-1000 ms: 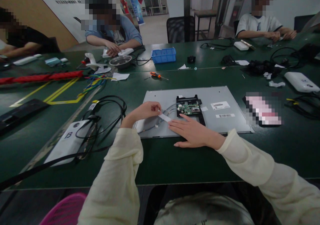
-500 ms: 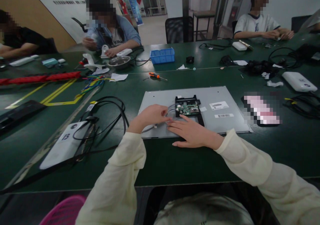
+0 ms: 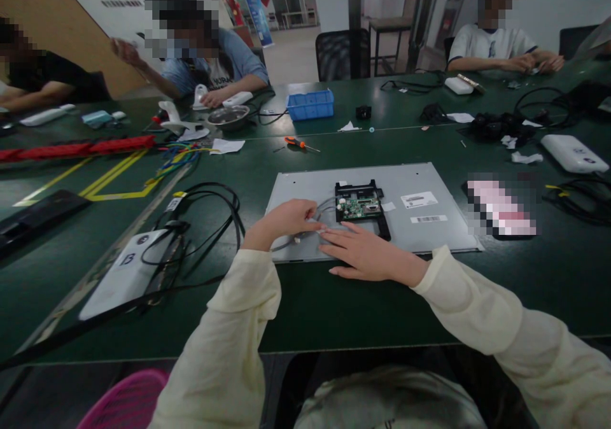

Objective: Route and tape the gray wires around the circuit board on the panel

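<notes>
A flat grey metal panel point(image 3: 449, 232), like the back of a display, lies on the green table before me. Mounted near its middle is a green circuit board point(image 3: 359, 207) in a black plastic frame point(image 3: 384, 228). Grey cable point(image 3: 285, 246) runs from the board's left side toward the panel's lower left. My left hand point(image 3: 286, 220) is pinched closed on this cable, left of the board. Below the board, my right hand point(image 3: 367, 254) rests flat at the panel's near edge, fingers apart, its fingertips close to the left hand's. Part of the cable is hidden by my fingers.
An orange-handled screwdriver point(image 3: 296, 142) lies behind the panel, and a blue basket point(image 3: 310, 105) stands farther back. At right is a phone point(image 3: 501, 209). A white device point(image 3: 121, 273) with black cables point(image 3: 233, 203) sits at left. Several people sit across the table.
My hands stay almost in place, with the left fingers shifting slightly on the cable. Across the table at left, a person's raised hand has moved outward to the left.
</notes>
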Motion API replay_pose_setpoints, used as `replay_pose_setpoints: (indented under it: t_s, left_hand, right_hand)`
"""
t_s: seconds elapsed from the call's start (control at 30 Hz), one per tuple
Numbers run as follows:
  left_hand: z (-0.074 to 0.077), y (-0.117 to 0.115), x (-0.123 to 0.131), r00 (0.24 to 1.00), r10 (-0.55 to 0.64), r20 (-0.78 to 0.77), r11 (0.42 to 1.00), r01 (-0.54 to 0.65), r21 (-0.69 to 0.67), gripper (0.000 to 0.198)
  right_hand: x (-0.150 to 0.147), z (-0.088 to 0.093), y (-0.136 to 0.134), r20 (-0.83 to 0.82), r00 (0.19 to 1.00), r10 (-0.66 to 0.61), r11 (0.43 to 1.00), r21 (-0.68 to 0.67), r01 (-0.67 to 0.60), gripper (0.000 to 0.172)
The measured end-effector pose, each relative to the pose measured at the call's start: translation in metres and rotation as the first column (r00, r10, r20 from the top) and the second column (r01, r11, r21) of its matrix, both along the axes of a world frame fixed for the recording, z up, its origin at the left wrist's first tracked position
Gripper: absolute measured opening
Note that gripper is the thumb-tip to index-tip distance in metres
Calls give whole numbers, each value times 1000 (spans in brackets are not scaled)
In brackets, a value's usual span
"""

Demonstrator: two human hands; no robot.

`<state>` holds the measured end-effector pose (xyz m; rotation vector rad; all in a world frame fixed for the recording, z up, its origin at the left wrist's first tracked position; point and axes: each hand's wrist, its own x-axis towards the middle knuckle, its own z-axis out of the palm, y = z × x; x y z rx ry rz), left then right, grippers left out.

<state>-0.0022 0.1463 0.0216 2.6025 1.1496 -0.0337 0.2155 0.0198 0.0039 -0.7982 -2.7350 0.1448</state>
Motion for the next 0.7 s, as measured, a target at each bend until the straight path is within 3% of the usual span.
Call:
replay_pose_setpoints:
  t_s: [0.4,0.7]
  left_hand:
    - [2,0,-2,1000,-26,10,998,27,-55,34]
    - [10,-1,-12,993,31,113,963,1,-269,27]
  right_hand:
    - [2,1,3,-45,999,5,1000,-21,-6,38]
    - [3,4,4,-69,997,16,1000,6,-16,31]
